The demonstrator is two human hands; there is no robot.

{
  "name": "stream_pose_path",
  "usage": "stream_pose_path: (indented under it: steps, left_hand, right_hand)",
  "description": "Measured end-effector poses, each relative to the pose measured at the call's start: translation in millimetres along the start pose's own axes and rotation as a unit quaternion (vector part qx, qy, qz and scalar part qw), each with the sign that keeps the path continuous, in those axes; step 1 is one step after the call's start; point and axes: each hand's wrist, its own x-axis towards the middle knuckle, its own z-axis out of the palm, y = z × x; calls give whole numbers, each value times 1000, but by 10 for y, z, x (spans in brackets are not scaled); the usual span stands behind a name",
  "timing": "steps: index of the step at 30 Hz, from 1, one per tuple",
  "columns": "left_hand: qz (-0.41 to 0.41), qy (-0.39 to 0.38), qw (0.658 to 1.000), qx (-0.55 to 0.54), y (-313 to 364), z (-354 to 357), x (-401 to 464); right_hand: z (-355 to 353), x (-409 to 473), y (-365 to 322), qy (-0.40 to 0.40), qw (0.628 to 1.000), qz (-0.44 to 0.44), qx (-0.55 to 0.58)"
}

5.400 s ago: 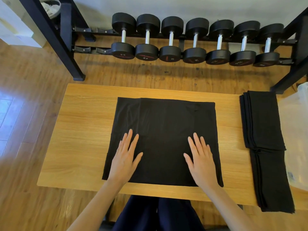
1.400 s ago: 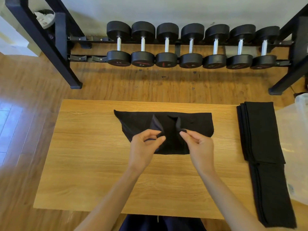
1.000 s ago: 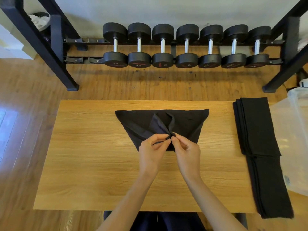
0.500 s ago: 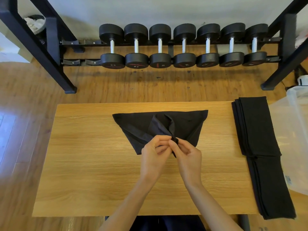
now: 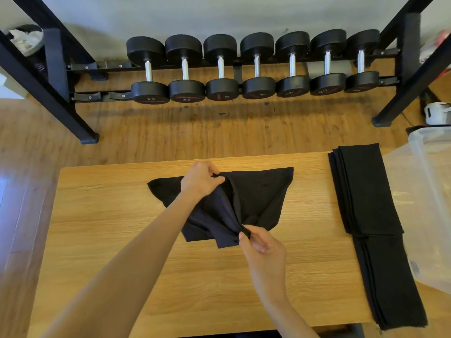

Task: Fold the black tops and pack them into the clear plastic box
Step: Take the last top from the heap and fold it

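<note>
On worktop: your left hand pinches black top far edge; right hand pinches near corner.

1. A single head-worn wide-angle camera looks forward and steeply down onto the counter from close above.
2. Both forearms enter from the bottom edge; the left hand and right hand sit near centre.
3. The upper frame reaches the wooden floor, the dumbbell rack and the wall, with lines bowed at the edges.
</note>
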Motion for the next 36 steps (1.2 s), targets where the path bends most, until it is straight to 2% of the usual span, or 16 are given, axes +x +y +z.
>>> stream_pose_path:
  steps: [3, 8, 17, 23, 28, 36]
  left_hand:
    - [-5, -21, 999, 37, 72, 7, 64]
    - [2, -57, 997, 52, 124, 43, 95]
    - [8, -96, 994, 58, 152, -184, 64]
    - [58, -48, 992, 101, 301, -582, -157]
    - [105, 26, 986, 126, 440, -882, -463]
    - [177, 131, 971, 95, 647, -1360, -957]
  right_hand:
    - [-18, -16, 34, -3, 1000, -14, -8]
    - [-46, -27, 53, 0, 1000, -7, 15]
    - [-150, -69, 128, 15, 1000, -22, -15]
    - [-170, -173, 139, 25, 999, -46, -15]
    - [-184, -215, 37, 50, 996, -75, 21]
    - [-247, -172, -341, 97, 982, -153, 50]
